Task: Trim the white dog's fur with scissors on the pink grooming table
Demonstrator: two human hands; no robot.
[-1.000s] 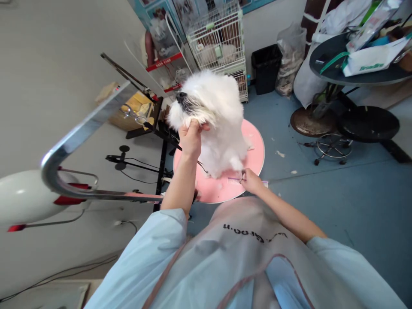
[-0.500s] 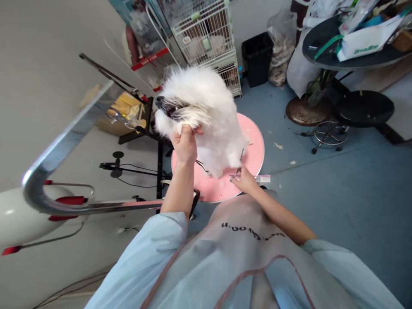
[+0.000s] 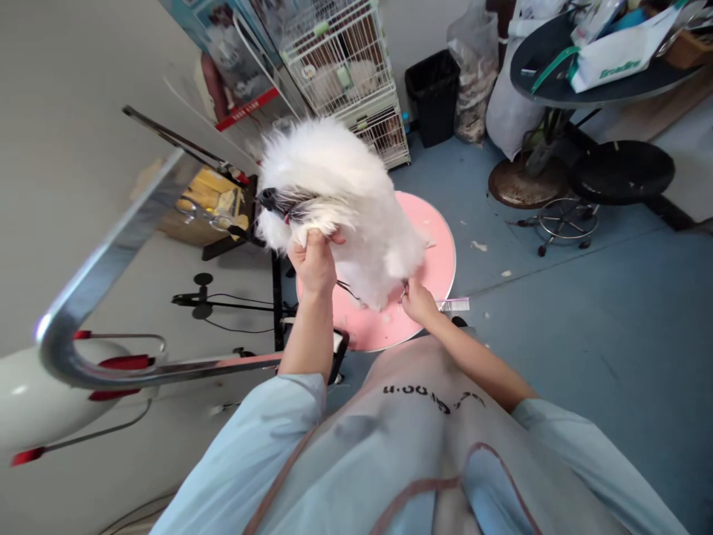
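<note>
A fluffy white dog (image 3: 356, 193) is on a round pink grooming table (image 3: 437, 230), its muzzle turned to the left. My left hand (image 3: 315, 264) is closed on the fur under the dog's chin, keeping the head raised. Low by the dog's body, my right hand (image 3: 419, 302) is closed around scissors (image 3: 404, 287), mostly hidden by fingers and fur. A metal comb (image 3: 455, 305) shows beyond that hand at the table's near right edge; whether the hand touches it I cannot tell.
A bent chrome arm (image 3: 111, 275) stands close on the left, with scissors (image 3: 206, 213) hanging behind it. Cages (image 3: 339, 67), a black bin (image 3: 434, 96), a dark round table (image 3: 557, 89) and a black stool (image 3: 624, 171) stand farther off.
My right hand and the scissors have moved slightly up and left, and the blades no longer stand out against the fur. The view has shifted; my left hand keeps its hold on the chin.
</note>
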